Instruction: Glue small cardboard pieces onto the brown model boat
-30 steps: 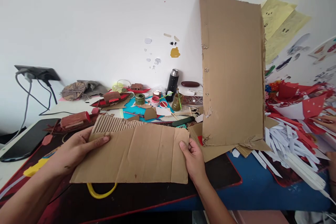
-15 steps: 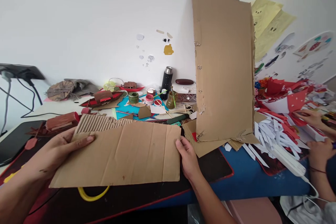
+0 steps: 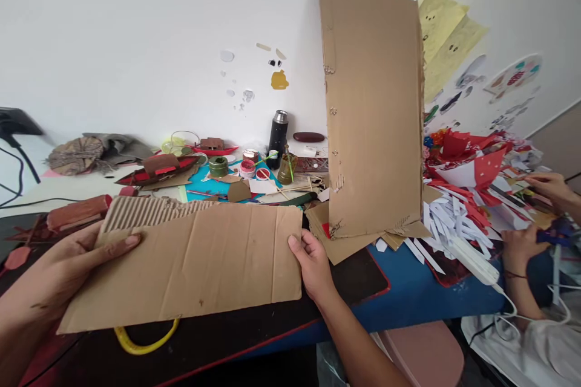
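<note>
I hold a flat brown cardboard sheet [image 3: 195,263] over the dark desk mat [image 3: 236,338], tilted slightly down to the left. My left hand [image 3: 68,269] grips its left edge with the thumb on top. My right hand [image 3: 311,266] grips its right edge. The sheet's top left corner is torn and shows bare corrugation [image 3: 145,211]. A yellow curved handle [image 3: 143,341] pokes out beneath the sheet's lower edge.
A tall cardboard panel [image 3: 372,109] leans upright against the wall, standing on cardboard scraps [image 3: 345,245]. Paint pots [image 3: 247,168], a black flask [image 3: 277,131] and model boats [image 3: 158,169] crowd the back. White and red paper strips [image 3: 454,224] lie right, where another person's hands [image 3: 521,242] work.
The view has swung right, so everything shifted left in frame. The sheet's left end has dropped a little in my hands. Another person's hands and lap came into sight at right.
</note>
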{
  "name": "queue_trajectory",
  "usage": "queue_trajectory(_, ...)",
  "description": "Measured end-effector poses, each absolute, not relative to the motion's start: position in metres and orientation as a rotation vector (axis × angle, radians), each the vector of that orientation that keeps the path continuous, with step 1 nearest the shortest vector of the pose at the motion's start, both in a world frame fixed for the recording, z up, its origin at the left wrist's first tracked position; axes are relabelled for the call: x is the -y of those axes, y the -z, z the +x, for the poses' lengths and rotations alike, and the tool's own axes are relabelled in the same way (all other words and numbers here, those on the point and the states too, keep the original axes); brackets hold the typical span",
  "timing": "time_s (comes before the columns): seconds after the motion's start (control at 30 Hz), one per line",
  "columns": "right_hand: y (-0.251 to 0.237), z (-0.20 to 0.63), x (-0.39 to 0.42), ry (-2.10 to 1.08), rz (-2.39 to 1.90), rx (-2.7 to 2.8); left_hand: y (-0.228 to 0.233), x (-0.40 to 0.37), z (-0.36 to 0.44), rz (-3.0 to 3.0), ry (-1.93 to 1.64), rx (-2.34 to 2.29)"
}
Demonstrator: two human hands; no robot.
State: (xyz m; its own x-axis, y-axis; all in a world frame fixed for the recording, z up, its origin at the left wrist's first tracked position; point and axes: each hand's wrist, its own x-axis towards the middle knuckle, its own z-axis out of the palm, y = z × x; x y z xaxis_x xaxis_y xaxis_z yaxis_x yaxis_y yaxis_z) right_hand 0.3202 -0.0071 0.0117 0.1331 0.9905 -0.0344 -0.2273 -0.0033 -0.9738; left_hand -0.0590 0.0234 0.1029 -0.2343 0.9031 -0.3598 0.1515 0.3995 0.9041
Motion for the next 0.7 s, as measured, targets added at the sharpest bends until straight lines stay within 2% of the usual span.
queue_trajectory(0.23, -0.004, 0.321, 0.010, -1.343, -1.082, 0.967, -0.094, -0.036, -0.077, 0.763, -1.049, -1.594)
queue_trajectory(0.47, -0.008, 0.320, 0.009, -1.240, -1.141, 1.019, -0.093, -0.031, -0.069, 0.760, -1.153, -1.601)
queue_trajectory(0.7, -0.005, 0.326, 0.013, -1.300, -1.053, 0.997, -0.071, -0.039, -0.098, 0.885, -1.221, -1.684)
